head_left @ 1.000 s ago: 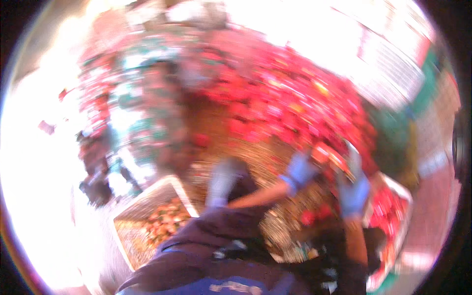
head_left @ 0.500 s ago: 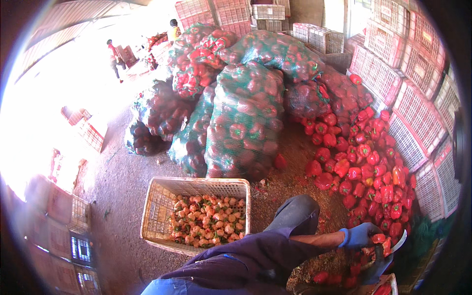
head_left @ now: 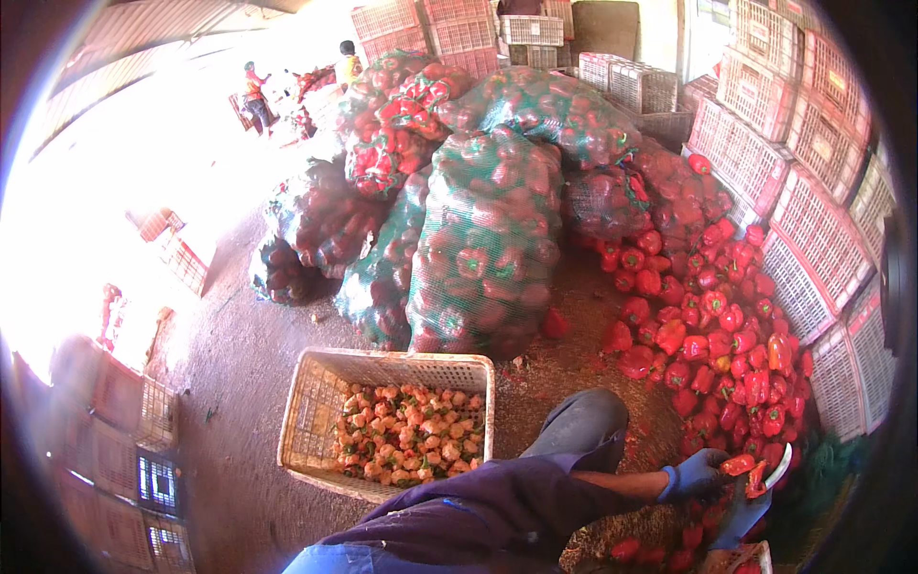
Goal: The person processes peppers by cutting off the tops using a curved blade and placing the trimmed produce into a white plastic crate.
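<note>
My left hand (head_left: 697,472), in a blue glove, is closed on a piece of red bell pepper (head_left: 737,465) at the lower right. Close by, my right hand (head_left: 742,517), gloved too, grips a knife whose curved pale blade (head_left: 782,466) points up; its handle is hidden in the fingers. Another red pepper piece (head_left: 756,479) lies between the blade and the hands; which one holds it I cannot tell. Beyond them spreads a heap of whole red bell peppers (head_left: 719,330). Left of my leg, a crate (head_left: 306,421) contains many pale pepper cores with green stems (head_left: 411,430).
Large green mesh sacks of red peppers (head_left: 488,239) stand ahead. Stacked crates (head_left: 813,215) line the right side, and more crates (head_left: 115,421) sit at the left. Below my hands is the rim of another crate (head_left: 762,555). Two people (head_left: 255,96) are far off.
The pepper pieces now show longer and farther apart between my hands, and the blade has tilted more upright. The view has shifted slightly. The far person at the left has moved right.
</note>
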`<action>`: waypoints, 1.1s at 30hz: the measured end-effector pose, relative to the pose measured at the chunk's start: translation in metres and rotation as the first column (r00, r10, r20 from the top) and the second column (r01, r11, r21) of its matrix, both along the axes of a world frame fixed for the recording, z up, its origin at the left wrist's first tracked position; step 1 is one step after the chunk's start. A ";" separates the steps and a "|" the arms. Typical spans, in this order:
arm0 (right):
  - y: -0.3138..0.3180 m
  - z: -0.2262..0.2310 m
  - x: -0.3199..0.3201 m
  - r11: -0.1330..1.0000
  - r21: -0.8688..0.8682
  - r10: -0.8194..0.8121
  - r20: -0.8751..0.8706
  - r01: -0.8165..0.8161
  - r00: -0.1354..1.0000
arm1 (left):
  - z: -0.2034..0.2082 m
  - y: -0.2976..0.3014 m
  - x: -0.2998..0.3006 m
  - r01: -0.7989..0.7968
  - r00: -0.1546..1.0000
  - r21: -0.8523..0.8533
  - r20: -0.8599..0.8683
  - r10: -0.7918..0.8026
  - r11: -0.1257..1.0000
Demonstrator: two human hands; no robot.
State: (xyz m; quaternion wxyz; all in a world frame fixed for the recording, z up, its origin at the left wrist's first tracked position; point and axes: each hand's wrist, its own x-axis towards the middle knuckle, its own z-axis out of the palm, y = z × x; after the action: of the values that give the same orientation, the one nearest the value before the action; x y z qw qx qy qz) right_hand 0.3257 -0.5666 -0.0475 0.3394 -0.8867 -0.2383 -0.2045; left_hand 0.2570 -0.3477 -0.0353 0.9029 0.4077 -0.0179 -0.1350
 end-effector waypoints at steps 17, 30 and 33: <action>0.043 0.038 -0.052 0.969 -0.246 0.014 0.036 -0.005 0.999 | -0.066 -0.030 0.030 -0.142 0.990 0.243 0.012 0.144 0.960; 0.071 0.044 -0.052 0.990 -0.008 -0.138 -0.094 0.138 0.986 | -0.051 0.007 0.014 -0.243 0.969 0.497 0.157 0.190 0.833; 0.027 0.043 -0.007 0.868 0.465 -0.111 -0.163 0.175 0.980 | -0.020 0.017 0.018 -0.110 0.993 0.302 -0.006 0.118 0.947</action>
State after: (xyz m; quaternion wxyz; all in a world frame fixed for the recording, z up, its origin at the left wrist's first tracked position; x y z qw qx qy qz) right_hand 0.3182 -0.5394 -0.0040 0.5462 -0.8023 -0.0913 -0.2229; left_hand 0.2752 -0.3311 -0.0552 0.8367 0.5391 0.0374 -0.0887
